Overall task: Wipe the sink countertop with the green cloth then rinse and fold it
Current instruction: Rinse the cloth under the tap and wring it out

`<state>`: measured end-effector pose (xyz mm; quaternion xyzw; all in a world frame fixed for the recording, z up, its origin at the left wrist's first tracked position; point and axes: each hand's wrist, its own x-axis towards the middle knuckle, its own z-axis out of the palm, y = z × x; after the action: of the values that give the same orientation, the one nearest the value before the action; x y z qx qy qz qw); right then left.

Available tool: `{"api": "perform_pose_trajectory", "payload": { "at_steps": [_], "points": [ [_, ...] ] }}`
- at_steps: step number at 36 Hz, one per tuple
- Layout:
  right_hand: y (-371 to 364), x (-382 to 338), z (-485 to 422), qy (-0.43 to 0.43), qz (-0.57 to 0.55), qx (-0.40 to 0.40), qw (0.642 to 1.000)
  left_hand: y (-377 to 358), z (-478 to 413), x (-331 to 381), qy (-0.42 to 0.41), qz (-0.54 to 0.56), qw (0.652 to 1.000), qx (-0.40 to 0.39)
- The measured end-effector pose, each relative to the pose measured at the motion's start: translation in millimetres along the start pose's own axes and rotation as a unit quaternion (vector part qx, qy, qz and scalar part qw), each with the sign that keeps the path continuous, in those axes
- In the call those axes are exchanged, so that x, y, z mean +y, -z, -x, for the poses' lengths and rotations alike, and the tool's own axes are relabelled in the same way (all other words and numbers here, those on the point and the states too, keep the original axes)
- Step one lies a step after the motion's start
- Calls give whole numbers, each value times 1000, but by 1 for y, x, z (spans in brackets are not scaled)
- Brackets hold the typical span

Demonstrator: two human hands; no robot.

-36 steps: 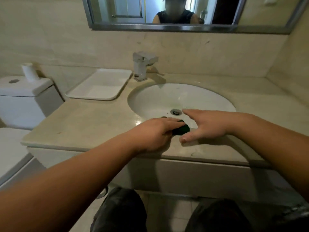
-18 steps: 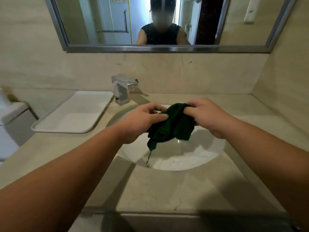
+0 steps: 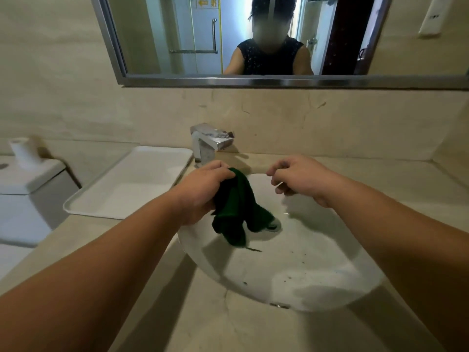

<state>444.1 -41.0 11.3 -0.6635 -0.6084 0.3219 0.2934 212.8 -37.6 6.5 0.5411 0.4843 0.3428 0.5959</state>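
A: Left side first, quick. What's there?
B: Toilet tank [image 3: 28, 179] with a paper roll [image 3: 24, 151] on top, then a white tray [image 3: 132, 184] lying flat on the beige surface [image 3: 76, 240], just beside the sink [image 3: 291, 270]. Chrome faucet [image 3: 210, 143] at the back, between the tray and the basin.

A: The cloth?
B: Green cloth [image 3: 238, 212], dark green, bunched and crumpled, not folded. It hangs from the left hand [image 3: 203, 191] over the left part of the sink. Lower folds droop down into the bowl; can't tell if they touch the porcelain. A thin thread trails off the bottom end.

A: Left fingers?
B: Curled shut around the top of the cloth, thumb side pinching the upper edge. Firm hold.

A: Right hand?
B: Right hand [image 3: 302, 179] is over the back of the sink, apart from the cloth, holding nothing. Fingers [image 3: 276, 171] loosely curled, half closed, a narrow gap between thumb and the rest.

A: Sink itself?
B: White, round, set into the surface, a few dark specks in the bowl. No water from the faucet visible.

A: Anything above?
B: Mirror [image 3: 253, 81] with a metal frame on the wall, reflecting the person in a dark sleeveless top.
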Motion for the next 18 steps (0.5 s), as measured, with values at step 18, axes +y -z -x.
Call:
{"api": "perform_pose_trajectory", "payload": {
  "at_steps": [18],
  "points": [
    [-45,-69,-134,102,218,97,966,41,-57,-5,-17,-50,996,72]
  ]
}}
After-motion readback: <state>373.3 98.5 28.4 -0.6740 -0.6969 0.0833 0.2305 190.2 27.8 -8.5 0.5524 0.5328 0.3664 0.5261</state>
